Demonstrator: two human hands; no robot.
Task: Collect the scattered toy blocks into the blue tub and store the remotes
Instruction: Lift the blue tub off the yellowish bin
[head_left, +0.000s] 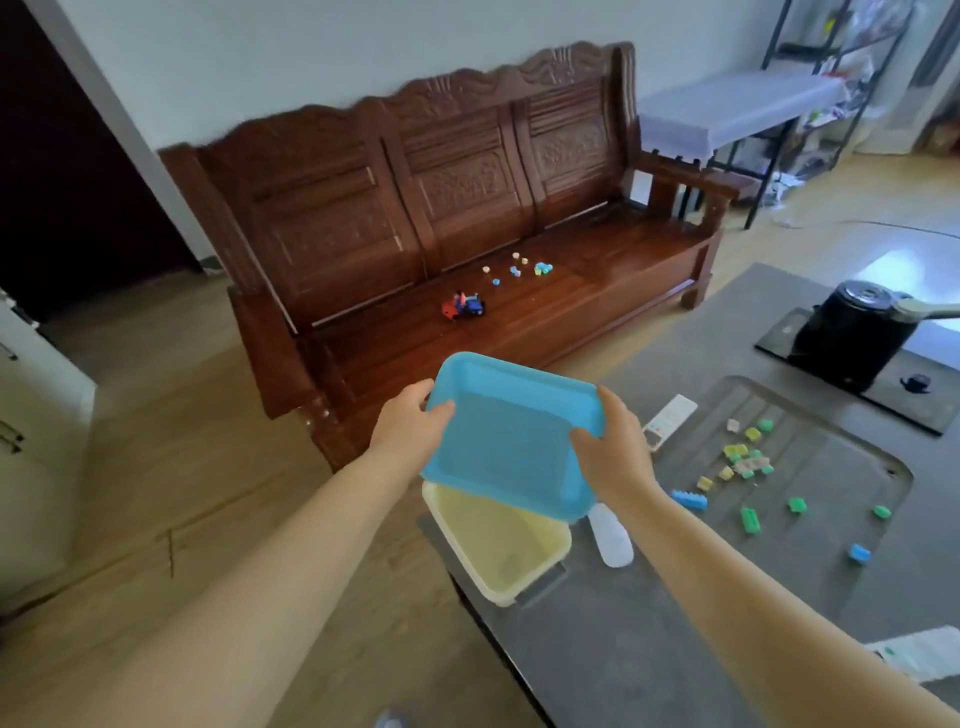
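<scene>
I hold the empty blue tub (511, 441) in the air with both hands. My left hand (410, 421) grips its left rim and my right hand (615, 449) grips its right rim. Below it a cream tub (501, 548) sits on the grey table's corner. Several small blocks (748, 462) lie scattered on the table at the right. More blocks (519, 270) and a red and blue toy vehicle (463, 305) lie on the wooden bench seat. One white remote (667, 426) lies behind my right hand, another (610, 535) just under my right wrist.
The carved wooden bench (467, 208) stands ahead on the wood floor. A black kettle (857, 332) on a dark tray stands at the table's far right. A metal shelf with a covered top (737, 104) is at the back right. White paper (924, 654) lies at the table's near right edge.
</scene>
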